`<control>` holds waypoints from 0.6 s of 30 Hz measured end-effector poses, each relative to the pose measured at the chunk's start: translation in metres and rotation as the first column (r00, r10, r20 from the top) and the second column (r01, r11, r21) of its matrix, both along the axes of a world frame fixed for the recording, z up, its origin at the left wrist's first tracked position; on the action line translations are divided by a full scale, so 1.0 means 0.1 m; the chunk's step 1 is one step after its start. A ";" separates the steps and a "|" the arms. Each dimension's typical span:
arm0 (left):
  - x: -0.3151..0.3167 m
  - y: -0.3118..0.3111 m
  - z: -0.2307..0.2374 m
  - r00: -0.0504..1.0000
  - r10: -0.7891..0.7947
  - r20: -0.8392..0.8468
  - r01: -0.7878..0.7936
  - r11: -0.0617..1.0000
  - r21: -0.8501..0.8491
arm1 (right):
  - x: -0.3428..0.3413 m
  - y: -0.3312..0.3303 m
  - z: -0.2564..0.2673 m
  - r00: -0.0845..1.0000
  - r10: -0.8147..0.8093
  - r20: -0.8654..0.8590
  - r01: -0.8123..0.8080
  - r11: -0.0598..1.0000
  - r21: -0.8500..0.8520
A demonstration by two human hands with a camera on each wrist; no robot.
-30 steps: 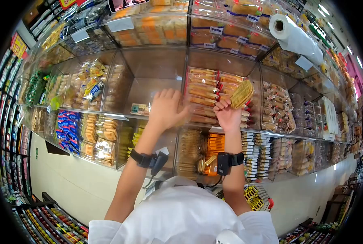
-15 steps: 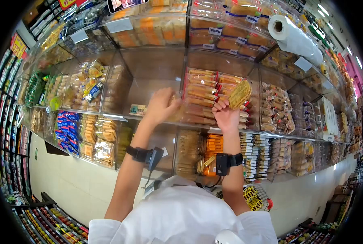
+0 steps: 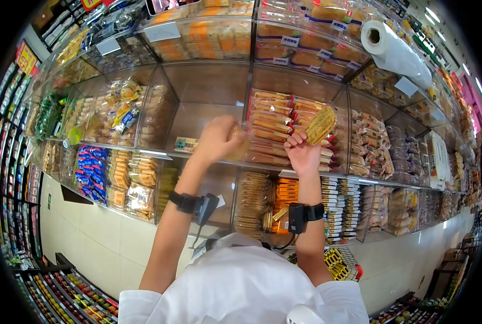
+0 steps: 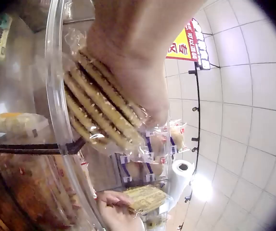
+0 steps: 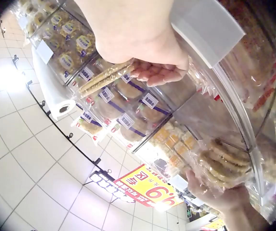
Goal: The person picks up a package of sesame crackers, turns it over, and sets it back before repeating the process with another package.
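Fingers on left hand [image 3: 216, 141] have curled round bagged pastries [image 4: 99, 98]; right hand [image 3: 304, 157] grips a flat packet [image 3: 321, 126], so both are full.

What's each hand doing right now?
Left hand: closed on a clear-wrapped striped pastry pack.
Right hand: closed on a flat wrapped golden biscuit.

Packs [image 3: 268, 121] in mid bin [image 3: 300, 81], buns [image 3: 306, 54] behind them, snack bags [image 3: 368, 143] right of them, card [image 3: 186, 144] in left bin [image 3: 189, 114], biscuits [image 3: 253, 197] before packs, roll [image 3: 400, 56] behind right, cart [image 3: 353, 264] front right
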State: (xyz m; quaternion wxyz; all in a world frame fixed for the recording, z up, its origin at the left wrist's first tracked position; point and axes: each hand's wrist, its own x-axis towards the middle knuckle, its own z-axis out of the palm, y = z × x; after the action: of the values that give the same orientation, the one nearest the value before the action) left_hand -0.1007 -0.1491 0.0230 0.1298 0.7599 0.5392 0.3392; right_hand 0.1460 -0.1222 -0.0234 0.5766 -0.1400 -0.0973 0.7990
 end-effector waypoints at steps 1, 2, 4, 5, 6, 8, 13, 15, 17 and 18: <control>0.02 -0.02 0.03 0.999 -0.015 -0.040 0.016 1.000 0.014 | 0.00 0.00 -0.01 1.000 0.003 -0.001 -0.003 1.000 0.009; 0.04 -0.03 0.06 0.996 -0.030 -0.080 0.032 0.999 0.029 | 0.01 0.01 -0.04 1.000 0.006 -0.002 -0.006 1.000 0.003; 0.08 -0.06 0.10 0.987 0.004 -0.158 0.003 0.999 0.044 | 0.03 0.05 -0.10 1.000 0.010 -0.003 -0.010 1.000 -0.005; 0.11 -0.08 0.12 0.980 0.020 -0.197 -0.010 0.999 0.053 | 0.03 0.05 -0.08 1.000 0.011 -0.001 -0.011 1.000 -0.007; 0.14 -0.10 0.14 0.974 0.036 -0.226 -0.022 0.998 0.065 | 0.03 0.04 -0.07 1.000 0.010 0.000 -0.010 1.000 -0.010; 0.20 -0.15 0.19 0.957 0.067 -0.282 -0.045 0.995 0.086 | 0.02 0.03 -0.03 1.000 0.005 0.004 -0.005 1.000 -0.010; 0.28 -0.16 0.17 0.983 0.020 -0.183 0.004 0.992 0.126 | 0.00 -0.02 0.03 1.000 -0.002 -0.011 0.001 1.000 -0.014; 0.23 -0.13 0.14 0.988 -0.001 -0.156 0.020 0.993 0.119 | 0.01 -0.01 0.00 1.000 -0.016 0.008 0.016 1.000 0.000; 0.19 -0.12 0.13 0.989 -0.024 -0.145 0.038 0.995 0.096 | 0.02 0.01 -0.05 1.000 -0.008 0.015 0.008 1.000 0.006; 0.18 -0.12 0.13 0.986 -0.019 -0.164 0.036 0.994 0.102 | 0.03 0.03 -0.07 1.000 0.002 0.014 -0.002 1.000 0.007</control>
State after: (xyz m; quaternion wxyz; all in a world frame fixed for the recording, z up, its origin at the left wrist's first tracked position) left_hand -0.0822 -0.1613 0.0363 0.0503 0.7982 0.5188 0.3020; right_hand 0.1492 -0.1193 -0.0307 0.5757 -0.1434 -0.1045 0.7981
